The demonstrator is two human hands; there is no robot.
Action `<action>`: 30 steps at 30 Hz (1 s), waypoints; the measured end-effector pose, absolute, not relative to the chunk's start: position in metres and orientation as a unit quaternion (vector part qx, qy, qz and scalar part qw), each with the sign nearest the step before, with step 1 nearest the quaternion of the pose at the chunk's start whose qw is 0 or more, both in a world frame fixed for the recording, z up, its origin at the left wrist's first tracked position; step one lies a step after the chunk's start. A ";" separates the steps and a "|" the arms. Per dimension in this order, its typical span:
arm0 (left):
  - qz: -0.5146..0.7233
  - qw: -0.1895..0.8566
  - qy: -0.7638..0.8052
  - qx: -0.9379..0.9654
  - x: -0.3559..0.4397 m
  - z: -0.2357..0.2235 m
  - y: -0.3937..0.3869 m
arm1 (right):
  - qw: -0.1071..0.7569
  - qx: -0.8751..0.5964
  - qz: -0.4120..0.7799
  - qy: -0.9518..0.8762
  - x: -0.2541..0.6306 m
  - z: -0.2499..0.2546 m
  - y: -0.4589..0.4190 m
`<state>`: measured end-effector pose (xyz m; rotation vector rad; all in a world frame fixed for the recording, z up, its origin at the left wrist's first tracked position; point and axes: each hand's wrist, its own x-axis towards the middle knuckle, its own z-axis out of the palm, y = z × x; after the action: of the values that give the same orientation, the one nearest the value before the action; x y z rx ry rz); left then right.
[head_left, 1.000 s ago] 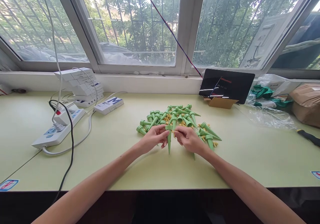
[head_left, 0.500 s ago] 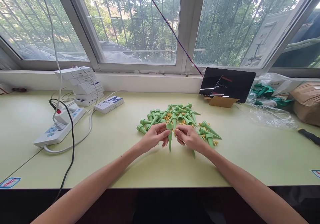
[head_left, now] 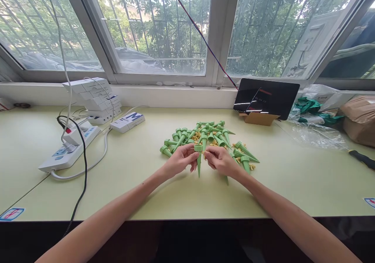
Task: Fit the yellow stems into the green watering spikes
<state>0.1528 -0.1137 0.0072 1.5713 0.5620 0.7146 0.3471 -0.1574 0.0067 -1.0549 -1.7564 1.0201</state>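
My left hand [head_left: 184,158] is closed on a green plastic watering spike [head_left: 199,165], gripping it just below its wide ribbed cap. The spike hangs upright with its tip pointing down above the table. Close on its right, my right hand [head_left: 219,159] pinches a small yellow plastic piece [head_left: 204,153] against the side of the spike; the fingers partly hide it. Behind both hands lies a heap of similar green spikes [head_left: 182,138], with many small yellow pieces [head_left: 197,137] scattered among them. Another spike [head_left: 245,162] lies right of my right hand.
On the left stand a white power strip [head_left: 63,159] with cables, stacked white boxes [head_left: 101,99] and a single box [head_left: 129,121]. A tablet [head_left: 266,99] leans on a cardboard stand [head_left: 260,118] at the back. Plastic wrap [head_left: 318,136] and a screwdriver [head_left: 361,159] lie at right.
Both hands keep almost the same place and grip, with the spike and the yellow piece held together. The whole view has shifted very slightly.
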 end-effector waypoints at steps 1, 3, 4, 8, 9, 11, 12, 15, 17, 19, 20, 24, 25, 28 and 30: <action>0.310 0.617 0.242 0.682 0.153 0.007 -0.114 | 0.414 -0.418 0.410 -0.697 0.347 0.006 -0.157; 0.305 0.624 0.245 0.676 0.153 0.006 -0.113 | 0.414 -0.419 0.403 -0.701 0.347 0.006 -0.157; 0.304 0.633 0.250 0.666 0.153 0.005 -0.112 | 0.414 -0.421 0.394 -0.705 0.347 0.007 -0.158; 0.287 0.695 0.259 0.606 0.153 0.001 -0.109 | 0.414 -0.432 0.355 -0.719 0.347 0.007 -0.158; 0.280 0.711 0.257 0.592 0.153 0.000 -0.109 | 0.414 -0.434 0.351 -0.719 0.346 0.007 -0.158; 0.267 0.738 0.247 0.569 0.154 0.000 -0.108 | 0.416 -0.439 0.345 -0.718 0.346 0.007 -0.157; 0.263 0.749 0.243 0.558 0.154 0.000 -0.107 | 0.420 -0.442 0.339 -0.717 0.346 0.006 -0.157; 0.255 0.768 0.239 0.537 0.156 0.001 -0.108 | 0.430 -0.446 0.312 -0.720 0.345 0.005 -0.157; 0.257 0.770 0.250 0.527 0.157 0.003 -0.109 | 0.432 -0.447 0.290 -0.728 0.344 0.006 -0.158; 0.263 0.770 0.264 0.518 0.157 0.004 -0.111 | 0.427 -0.446 0.272 -0.738 0.344 0.006 -0.159; 0.265 0.770 0.268 0.514 0.157 0.005 -0.111 | 0.425 -0.445 0.266 -0.742 0.343 0.006 -0.159; 0.269 0.770 0.267 0.514 0.156 0.005 -0.111 | 0.418 -0.445 0.254 -0.750 0.343 0.006 -0.159; 0.268 0.770 0.266 0.514 0.156 0.004 -0.110 | 0.417 -0.445 0.251 -0.751 0.343 0.006 -0.159; 0.266 0.772 0.266 0.513 0.156 0.003 -0.110 | 0.410 -0.446 0.244 -0.757 0.344 0.006 -0.159; 0.266 0.772 0.267 0.512 0.156 0.003 -0.109 | 0.404 -0.446 0.241 -0.761 0.344 0.007 -0.159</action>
<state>0.1557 -0.1095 0.0031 1.1087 0.5791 0.5761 0.3444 -0.1594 0.0069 -1.1257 -1.9225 0.6087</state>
